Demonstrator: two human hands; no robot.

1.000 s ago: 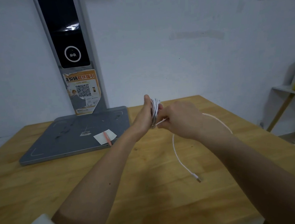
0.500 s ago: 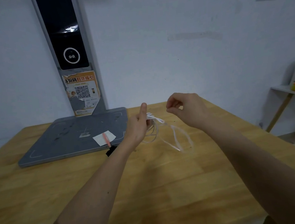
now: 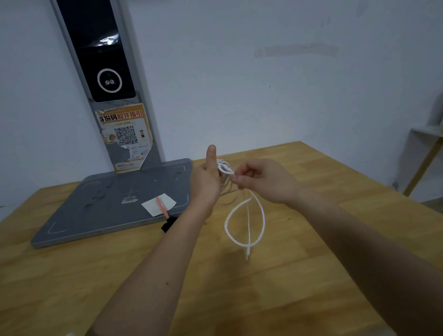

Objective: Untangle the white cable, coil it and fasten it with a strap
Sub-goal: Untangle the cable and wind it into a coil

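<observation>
Head view, change: half a second ago my right hand (image 3: 262, 181) was apart from the coil; now it pinches the white cable (image 3: 244, 219) beside my left hand (image 3: 205, 181), which grips the coil, thumb up.
Meaning: winding goes on; a loop and plug dangle.
Room: bare desk (image 3: 326, 239) below, grey base (image 3: 112, 205) left, strap unseen.

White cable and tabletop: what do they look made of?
White cable: probably a soft plastic or rubber jacket, smooth; it hangs in limp loops from both hands. Tabletop: looks like wood or wood veneer, light satin finish; visible grain, plank seams and faint sheen.
</observation>
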